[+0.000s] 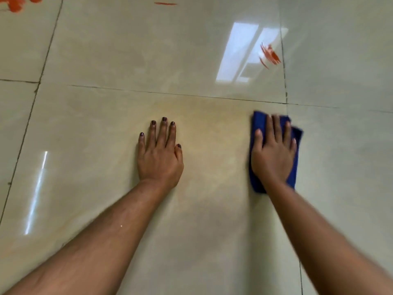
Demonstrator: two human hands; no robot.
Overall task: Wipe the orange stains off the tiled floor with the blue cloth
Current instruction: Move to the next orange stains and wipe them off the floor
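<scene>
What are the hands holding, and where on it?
The right hand lies flat on top of the folded blue cloth, pressing its middle against the tiled floor rather than gripping it. The left hand holds nothing; it rests flat on the floor.

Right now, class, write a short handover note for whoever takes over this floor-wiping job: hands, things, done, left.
Left hand: flat on the tiled floor, empty, propping.
Right hand: pressed flat on the blue cloth, blurred.
Done: the tile under the hands shows no orange.
Left: orange stain ahead of the cloth, across the grout line; one at the far left corner; a streak at top centre.
</scene>
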